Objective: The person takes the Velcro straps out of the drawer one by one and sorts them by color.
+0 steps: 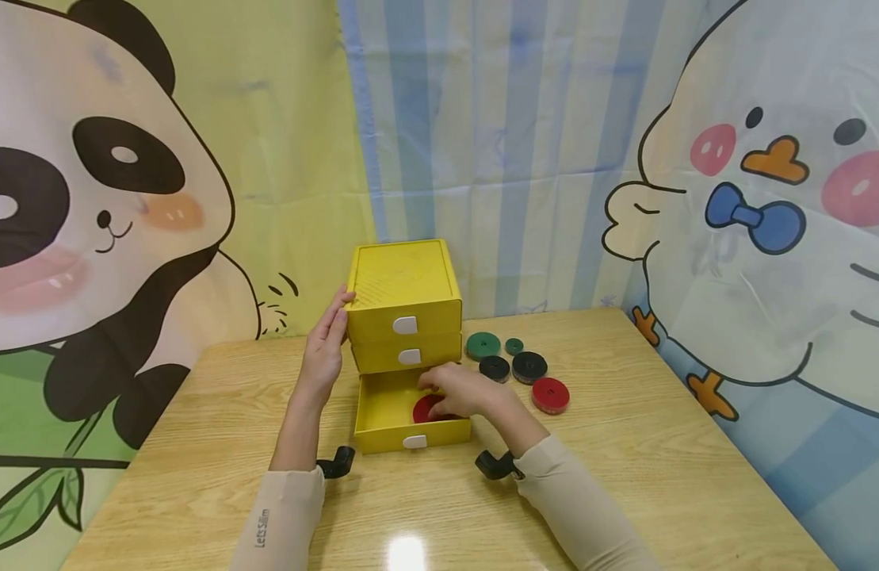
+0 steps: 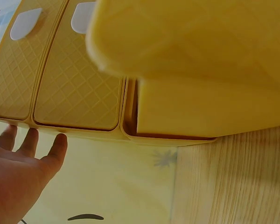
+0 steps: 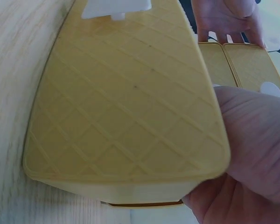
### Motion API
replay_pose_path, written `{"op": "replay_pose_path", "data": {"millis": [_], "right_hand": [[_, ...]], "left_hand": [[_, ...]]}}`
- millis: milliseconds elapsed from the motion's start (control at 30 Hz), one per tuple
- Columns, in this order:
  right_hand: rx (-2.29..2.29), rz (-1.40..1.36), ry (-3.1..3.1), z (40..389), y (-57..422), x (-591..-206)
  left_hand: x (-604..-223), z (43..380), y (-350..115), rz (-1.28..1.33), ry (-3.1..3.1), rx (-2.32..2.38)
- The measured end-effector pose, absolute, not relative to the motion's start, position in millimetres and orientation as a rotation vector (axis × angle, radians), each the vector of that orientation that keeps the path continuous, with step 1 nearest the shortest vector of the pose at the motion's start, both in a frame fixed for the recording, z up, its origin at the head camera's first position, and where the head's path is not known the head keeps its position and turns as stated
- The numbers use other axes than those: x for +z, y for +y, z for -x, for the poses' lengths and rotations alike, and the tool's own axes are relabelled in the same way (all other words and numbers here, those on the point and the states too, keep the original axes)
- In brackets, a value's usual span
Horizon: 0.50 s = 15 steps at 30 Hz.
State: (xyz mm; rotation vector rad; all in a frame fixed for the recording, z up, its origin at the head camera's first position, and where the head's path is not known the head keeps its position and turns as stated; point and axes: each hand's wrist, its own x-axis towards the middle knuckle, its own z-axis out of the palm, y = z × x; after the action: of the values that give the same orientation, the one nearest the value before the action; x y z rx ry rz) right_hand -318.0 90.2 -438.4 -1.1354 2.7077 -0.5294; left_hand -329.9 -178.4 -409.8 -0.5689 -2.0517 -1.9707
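A yellow drawer unit (image 1: 405, 274) stands on the table, its bottom drawer (image 1: 382, 434) pulled out. My left hand (image 1: 323, 354) rests against the unit's left side, fingers extended; the left wrist view shows the fingertips along its edge. Inside the bottom drawer my right hand (image 1: 462, 388) holds a flat red roll (image 1: 423, 408), which looks like tape, with its thumb on it. The hand covers part of the roll. In the right wrist view the drawer front (image 3: 130, 102) hides the fingertips and the roll.
Right of the unit lie a green roll (image 1: 483, 345), a small green roll (image 1: 514, 346), two black rolls, one of them the nearer black roll (image 1: 529, 366), and another red roll (image 1: 550, 395). The upper two drawers, with white tabs (image 1: 406, 325), are closed. A printed curtain (image 1: 475, 159) hangs behind.
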Motion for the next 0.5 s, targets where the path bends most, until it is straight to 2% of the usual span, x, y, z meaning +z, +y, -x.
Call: {"op": "replay_pose_path", "data": {"millis": [500], "right_hand": [[-0.382,1.152,2.724,315.3,85.0,-441.5]], "left_hand": [[-408.9,328.9,-178.5,0.560,-2.065,-1.964]]}}
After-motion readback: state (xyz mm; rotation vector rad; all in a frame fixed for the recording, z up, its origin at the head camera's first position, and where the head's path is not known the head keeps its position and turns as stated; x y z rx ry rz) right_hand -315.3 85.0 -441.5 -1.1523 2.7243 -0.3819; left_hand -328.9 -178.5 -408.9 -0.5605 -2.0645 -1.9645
